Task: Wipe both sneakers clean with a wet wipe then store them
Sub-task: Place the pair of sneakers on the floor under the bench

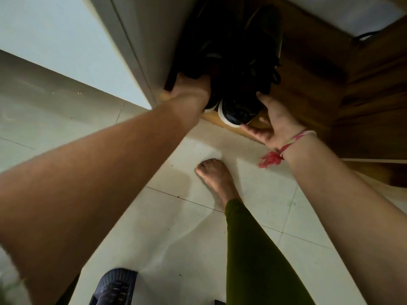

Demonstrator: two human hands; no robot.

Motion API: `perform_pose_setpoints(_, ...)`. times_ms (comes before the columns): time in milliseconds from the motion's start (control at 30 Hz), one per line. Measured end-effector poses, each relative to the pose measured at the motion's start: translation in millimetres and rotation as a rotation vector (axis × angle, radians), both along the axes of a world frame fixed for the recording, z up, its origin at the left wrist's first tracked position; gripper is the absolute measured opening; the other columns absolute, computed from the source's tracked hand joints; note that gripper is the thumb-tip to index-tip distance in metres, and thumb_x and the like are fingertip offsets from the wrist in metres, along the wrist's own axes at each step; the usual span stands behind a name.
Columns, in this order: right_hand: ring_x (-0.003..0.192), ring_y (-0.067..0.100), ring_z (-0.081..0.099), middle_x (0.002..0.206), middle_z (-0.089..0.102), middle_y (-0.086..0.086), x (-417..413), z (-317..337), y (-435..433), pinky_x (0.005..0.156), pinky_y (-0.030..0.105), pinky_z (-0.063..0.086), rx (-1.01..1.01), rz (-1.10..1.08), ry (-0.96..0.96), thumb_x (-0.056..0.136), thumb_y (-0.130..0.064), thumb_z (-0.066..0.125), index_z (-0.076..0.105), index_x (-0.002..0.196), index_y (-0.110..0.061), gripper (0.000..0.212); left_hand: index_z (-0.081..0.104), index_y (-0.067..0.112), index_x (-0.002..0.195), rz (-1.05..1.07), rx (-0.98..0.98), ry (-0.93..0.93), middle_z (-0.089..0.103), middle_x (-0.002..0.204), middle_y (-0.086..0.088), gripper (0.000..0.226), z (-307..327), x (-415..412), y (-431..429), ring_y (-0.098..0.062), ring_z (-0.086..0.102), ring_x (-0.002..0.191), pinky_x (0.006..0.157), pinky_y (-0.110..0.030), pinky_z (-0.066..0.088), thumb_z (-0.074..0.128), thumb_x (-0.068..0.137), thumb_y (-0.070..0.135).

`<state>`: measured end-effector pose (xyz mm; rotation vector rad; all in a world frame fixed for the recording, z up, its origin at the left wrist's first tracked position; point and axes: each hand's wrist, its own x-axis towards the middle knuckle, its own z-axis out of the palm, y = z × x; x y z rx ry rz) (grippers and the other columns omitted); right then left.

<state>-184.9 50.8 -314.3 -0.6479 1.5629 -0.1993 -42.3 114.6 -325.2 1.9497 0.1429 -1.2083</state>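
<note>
Two dark sneakers with white soles sit side by side on a low wooden shelf (308, 91). My left hand (191, 93) grips the left sneaker (207, 64) at its heel opening, fingers curled into the dark collar. The right sneaker (237, 106) has its white heel sole at the shelf's front edge. My right hand (273, 122) cups that heel from the right, thumb under the sole and fingers along its side. A red thread band (293, 142) circles my right wrist. No wet wipe shows.
A pale cabinet panel (132, 51) stands just left of the shelf. White floor tiles (176, 216) lie below, with my bare foot (218, 179) and green trouser leg (259, 256) on them. A dark blue slipper (114, 287) lies at the bottom edge.
</note>
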Motion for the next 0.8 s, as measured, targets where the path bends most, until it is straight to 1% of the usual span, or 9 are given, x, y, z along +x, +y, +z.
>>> perform_pose_setpoints(100,0.077,0.014,0.045,0.093,0.044,-0.001,8,1,-7,0.061,0.031,0.054,-0.032,0.043,-0.018,0.094,-0.023,0.054,0.048,0.111,-0.019,0.019,0.042,0.012,0.136,0.017,-0.033,0.017,0.056,0.124,-0.010,0.053,-10,11,-14,-0.031,0.058,0.110,0.097,-0.040,0.048,0.053,0.091,0.040)
perform_pose_setpoints(200,0.090,0.018,0.051,0.102,0.047,0.001,8,3,-16,0.061,0.031,0.054,-0.023,0.070,-0.017,0.094,-0.025,0.052,0.050,0.111,-0.020,0.018,0.036,0.012,0.140,0.004,-0.059,0.023,0.047,0.117,-0.004,0.050,7,15,-18,-0.025,0.051,0.093,0.093,-0.039,0.051,0.046,0.097,0.036)
perform_pose_setpoints(300,0.104,0.030,0.051,0.111,0.044,0.005,2,5,-21,0.069,0.039,0.055,0.078,0.094,0.052,0.087,-0.041,0.060,0.049,0.109,-0.022,0.031,0.036,0.019,0.142,-0.059,-0.046,0.034,0.045,0.134,-0.005,0.058,9,14,-12,-0.029,0.050,0.111,0.090,-0.043,0.051,0.051,0.093,0.045)
perform_pose_setpoints(367,0.110,0.031,0.045,0.128,0.040,0.008,0,0,-22,0.057,0.041,0.057,0.112,0.048,0.001,0.083,-0.040,0.067,0.049,0.124,-0.022,0.048,0.037,0.023,0.140,-0.052,-0.076,0.053,0.049,0.120,-0.002,0.054,8,10,-7,-0.024,0.050,0.102,0.084,-0.041,0.053,0.053,0.092,0.044)
perform_pose_setpoints(467,0.122,0.035,0.043,0.136,0.038,0.016,7,-7,-21,0.050,0.036,0.057,0.132,-0.100,-0.155,0.088,-0.023,0.063,0.047,0.128,-0.012,0.045,0.045,0.017,0.127,0.068,-0.112,0.104,0.046,0.085,0.001,0.037,6,11,-14,-0.018,0.052,0.079,0.078,-0.030,0.056,0.053,0.095,0.033)
perform_pose_setpoints(567,0.122,0.036,0.044,0.135,0.038,0.018,16,-7,-26,0.048,0.031,0.056,0.133,-0.158,-0.165,0.088,-0.021,0.063,0.047,0.126,-0.009,0.043,0.045,0.018,0.115,0.078,-0.156,0.196,0.047,0.095,-0.002,0.025,11,14,-23,-0.019,0.051,0.083,0.082,-0.026,0.052,0.052,0.096,0.031)
perform_pose_setpoints(633,0.116,0.033,0.046,0.131,0.040,0.017,18,-1,-30,0.056,0.035,0.059,0.118,-0.136,-0.154,0.087,-0.025,0.064,0.047,0.122,-0.013,0.041,0.042,0.019,0.130,0.059,-0.158,0.188,0.047,0.114,-0.005,0.041,11,15,-28,-0.022,0.052,0.097,0.083,-0.027,0.054,0.054,0.095,0.034)
perform_pose_setpoints(733,0.108,0.026,0.045,0.116,0.043,0.005,13,5,-29,0.085,0.041,0.054,0.036,0.020,-0.042,0.090,-0.045,0.056,0.043,0.123,-0.023,0.041,0.035,0.022,0.140,0.037,-0.131,0.094,0.045,0.122,-0.002,0.057,5,14,-28,-0.023,0.050,0.105,0.087,-0.037,0.055,0.055,0.092,0.044)
perform_pose_setpoints(800,0.118,0.023,0.044,0.124,0.042,0.000,14,3,-25,0.095,0.039,0.045,-0.110,0.112,0.108,0.089,-0.055,0.050,0.039,0.135,-0.026,0.055,0.034,0.020,0.142,-0.002,-0.065,-0.035,0.048,0.132,-0.003,0.066,3,10,-22,-0.026,0.050,0.115,0.096,-0.041,0.048,0.053,0.088,0.054)
